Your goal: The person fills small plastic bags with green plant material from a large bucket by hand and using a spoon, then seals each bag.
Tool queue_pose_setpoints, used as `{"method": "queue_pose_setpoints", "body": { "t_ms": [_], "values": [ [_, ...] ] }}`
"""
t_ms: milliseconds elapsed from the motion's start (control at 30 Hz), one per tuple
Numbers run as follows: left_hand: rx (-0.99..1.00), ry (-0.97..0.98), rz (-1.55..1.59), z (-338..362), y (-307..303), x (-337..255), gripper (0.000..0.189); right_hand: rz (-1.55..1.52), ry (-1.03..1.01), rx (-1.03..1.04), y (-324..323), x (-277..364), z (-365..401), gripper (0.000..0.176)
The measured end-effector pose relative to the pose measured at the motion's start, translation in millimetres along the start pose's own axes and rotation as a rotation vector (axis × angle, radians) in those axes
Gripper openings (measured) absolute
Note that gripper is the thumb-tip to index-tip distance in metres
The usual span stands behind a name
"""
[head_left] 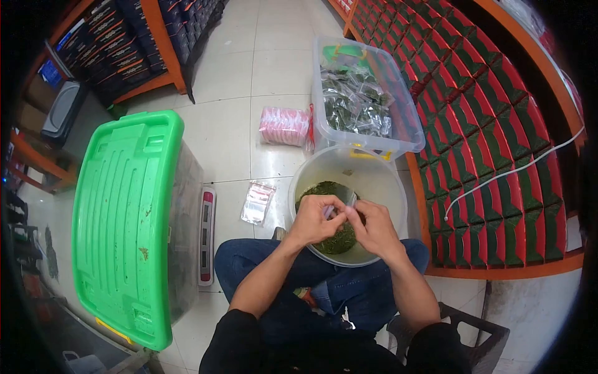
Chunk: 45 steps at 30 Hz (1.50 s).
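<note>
Both my hands are over a round white bucket [393,181] with chopped dried green herb [339,244] at its bottom. Between them is a small clear plastic bag [351,198], partly hidden by my fingers. My left hand [319,219] pinches one side of it, thumb and fingers together. On the other side, my right hand [375,228] has its thumb and fingertips closed on the bag's edge. How much the bag contains cannot be made out.
A clear bin [406,128] of filled bags stands behind the bucket. A pink-and-white pack [284,126] and a stack of flat bags [257,202] lie on the floor. Left are a scale [207,237] and a green-lidded box [124,230]; right, a shelf of red-and-green packets [486,137].
</note>
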<state>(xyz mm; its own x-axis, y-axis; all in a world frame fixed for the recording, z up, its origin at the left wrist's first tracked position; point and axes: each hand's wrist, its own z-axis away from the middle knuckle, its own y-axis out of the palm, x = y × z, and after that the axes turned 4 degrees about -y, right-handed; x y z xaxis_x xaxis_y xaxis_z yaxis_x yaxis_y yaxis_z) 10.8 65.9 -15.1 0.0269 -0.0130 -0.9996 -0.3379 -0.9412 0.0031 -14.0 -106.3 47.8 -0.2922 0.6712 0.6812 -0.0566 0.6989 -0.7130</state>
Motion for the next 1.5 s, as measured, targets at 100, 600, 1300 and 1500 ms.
{"method": "queue_pose_setpoints", "body": {
  "t_ms": [100,600,1300,1500],
  "values": [
    [0.138,-0.082,0.222,-2,-5,-5,0.014,-0.117,0.007,0.056,-9,1,-1,0.031],
    [-0.375,0.493,-0.371,-3,16,-5,0.012,0.341,0.11,-0.018,1,7,-14,0.029],
    [-0.23,0.201,0.125,-16,-41,-3,0.075,0.258,-0.194,0.404,217,-210,-68,0.036],
    [-0.249,0.191,0.195,-16,-36,4,0.061,-0.435,-0.012,0.351,223,-210,-65,0.055]
  ]
}}
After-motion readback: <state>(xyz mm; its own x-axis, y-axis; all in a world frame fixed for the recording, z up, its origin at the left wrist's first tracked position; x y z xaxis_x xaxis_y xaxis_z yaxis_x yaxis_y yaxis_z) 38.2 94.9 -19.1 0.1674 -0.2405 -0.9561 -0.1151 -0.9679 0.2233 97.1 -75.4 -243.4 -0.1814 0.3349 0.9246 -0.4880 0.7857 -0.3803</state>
